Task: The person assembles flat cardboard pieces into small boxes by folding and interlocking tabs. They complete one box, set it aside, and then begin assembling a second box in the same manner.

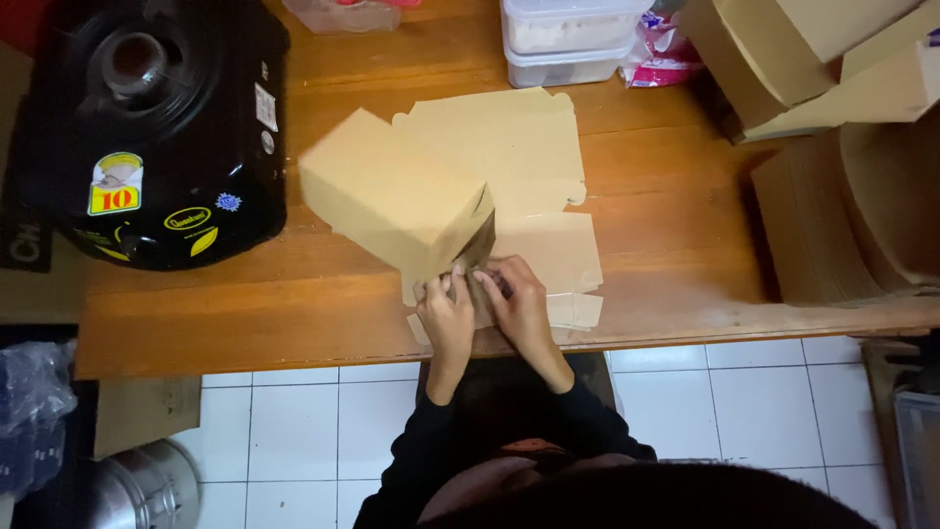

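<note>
A folded brown cardboard box (pixel 397 201) is held tilted above the wooden counter (pixel 676 206), near its front edge, its open end turned toward the person. The left hand (pixel 448 315) is clenched on the lower flap at the box's open end, fingers curled around the edge. The right hand (pixel 517 294) is pressed beside it, fingers pinched on the same flap area; the two hands are touching or nearly touching. Both arms are covered by black sleeves (pixel 587 411). Under and behind the box, flat unfolded cardboard sheets (pixel 509 147) are spread on the counter, one more sheet (pixel 553 250) lying just right of the hands. A black round appliance (pixel 147 127) with stickers is seen on the far left, well apart from the box. Stacked clear plastic containers (pixel 568 39) with white lids are placed at the counter's back edge, with a pink packet (pixel 664 54) just beside them. A stack of flat cardboard (pixel 832 225) and finished boxes (pixel 813 59) are piled on the right. White floor tiles (pixel 764 411) are visible below the counter, with a metal pot (pixel 147 485) and a plastic bag (pixel 34 402) at lower left. The box is slightly blurred, so the flap details cannot be told exactly.
</note>
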